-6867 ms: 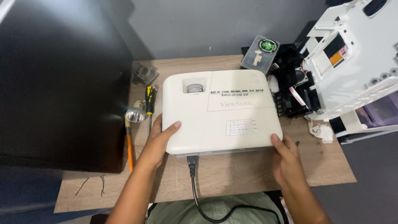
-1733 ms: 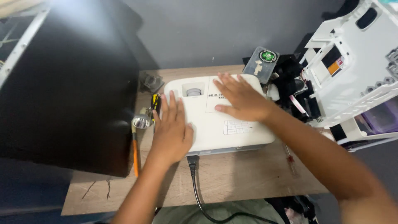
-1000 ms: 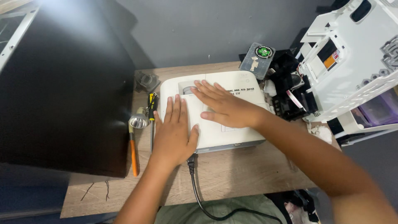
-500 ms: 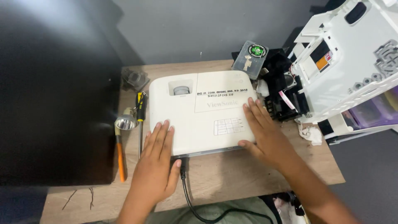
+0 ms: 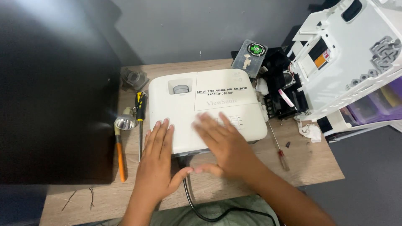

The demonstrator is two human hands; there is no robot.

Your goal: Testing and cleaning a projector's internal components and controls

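Both hands lie flat and spread, gripping nothing: the left hand [image 5: 157, 161] rests palm down on the near left corner of the white projector [image 5: 205, 109], and the right hand [image 5: 224, 144] lies across its near right part, fingers blurred, so whether they press the casing or only skim it is hard to say. Under the palms, the projector sits in the middle of the wooden table [image 5: 310, 165], its near edge covered by both hands. Between the wrists a black cable [image 5: 197, 207] runs from the projector's hidden near face and passes out of view below. Left of the left hand lie a black-and-yellow screwdriver [image 5: 140, 121], an orange-handled tool [image 5: 120, 157] and a small shiny reflector [image 5: 124, 123]. Right of the right hand lies a thin red-handled screwdriver [image 5: 279, 148], then a white plastic housing [image 5: 347, 62], cut off by the frame. Beyond the fingertips a clear small box [image 5: 250, 57] stands at the projector's far corner.
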